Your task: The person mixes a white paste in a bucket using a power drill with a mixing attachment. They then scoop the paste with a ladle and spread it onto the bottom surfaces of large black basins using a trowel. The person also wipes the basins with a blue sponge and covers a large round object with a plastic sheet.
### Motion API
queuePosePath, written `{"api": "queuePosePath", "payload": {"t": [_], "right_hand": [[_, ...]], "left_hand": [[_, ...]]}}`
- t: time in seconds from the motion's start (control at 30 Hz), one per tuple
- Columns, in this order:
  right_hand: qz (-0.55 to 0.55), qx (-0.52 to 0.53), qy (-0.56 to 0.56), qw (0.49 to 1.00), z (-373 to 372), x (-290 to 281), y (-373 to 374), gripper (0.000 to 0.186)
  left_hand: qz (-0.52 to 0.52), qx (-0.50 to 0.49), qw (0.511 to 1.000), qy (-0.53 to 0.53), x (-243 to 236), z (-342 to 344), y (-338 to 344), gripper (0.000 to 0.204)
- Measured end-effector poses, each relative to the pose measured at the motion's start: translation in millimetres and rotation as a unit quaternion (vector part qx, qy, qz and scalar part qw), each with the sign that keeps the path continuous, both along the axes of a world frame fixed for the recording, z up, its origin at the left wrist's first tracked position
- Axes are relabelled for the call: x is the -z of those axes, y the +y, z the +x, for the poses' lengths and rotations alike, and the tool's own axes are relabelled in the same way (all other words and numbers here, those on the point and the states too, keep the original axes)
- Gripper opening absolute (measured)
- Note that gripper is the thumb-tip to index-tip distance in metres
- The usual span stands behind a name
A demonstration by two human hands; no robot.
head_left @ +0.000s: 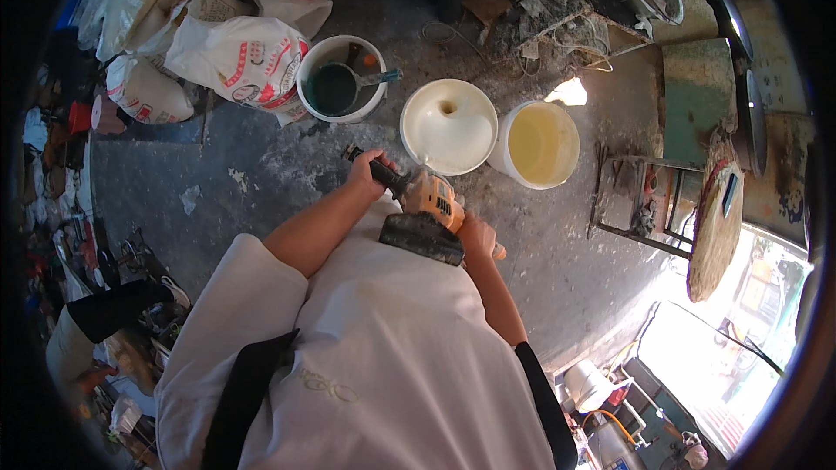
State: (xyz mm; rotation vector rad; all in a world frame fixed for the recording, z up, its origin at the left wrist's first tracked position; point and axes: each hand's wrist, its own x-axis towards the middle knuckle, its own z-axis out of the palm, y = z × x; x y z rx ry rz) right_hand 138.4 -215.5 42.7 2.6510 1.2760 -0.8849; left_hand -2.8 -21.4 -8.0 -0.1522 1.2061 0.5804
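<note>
An orange and black power tool (440, 200) with a wide black block at its base is held in front of my shirt. My left hand (372, 172) is wrapped round its black side handle. The fingers of my right hand (478, 235) close round the orange rear grip. Just beyond the tool's front end stands a white bucket (407, 150), showing a smooth cream-coloured top with a dark dimple; whether this is thick liquid or a lid I cannot tell. No bit shows clearly on the tool.
Left of it, a white bucket (304, 78) holds dark green liquid and a dipper (376, 78). To the right stands a bucket of yellowish liquid (538, 144). White printed sacks (235, 57) lie at far left; a metal frame (644, 242) stands at right.
</note>
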Motion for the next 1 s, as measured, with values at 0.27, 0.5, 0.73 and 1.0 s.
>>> {"api": "queuePosePath", "payload": {"t": [0.27,0.5,0.73,1.0], "right_hand": [[0.026,0.011,0.012,1.0,-0.9,-2.5,-1.8,0.015],[-0.001,0.012,0.01,1.0,0.4,1.7,-2.0,0.016],[0.01,0.012,0.02,1.0,0.8,-2.1,-1.7,0.017],[0.009,0.018,0.017,1.0,-1.4,0.6,-1.4,0.017]], "left_hand": [[0.008,0.013,1.0,-0.008,0.4,-3.2,-2.5,0.012],[0.003,0.006,1.0,-0.008,2.0,-3.5,-3.4,0.013],[0.007,-0.001,1.0,-0.003,1.0,-2.3,-4.2,0.014],[0.008,0.006,1.0,-0.023,3.2,-4.3,-3.0,0.013]]}}
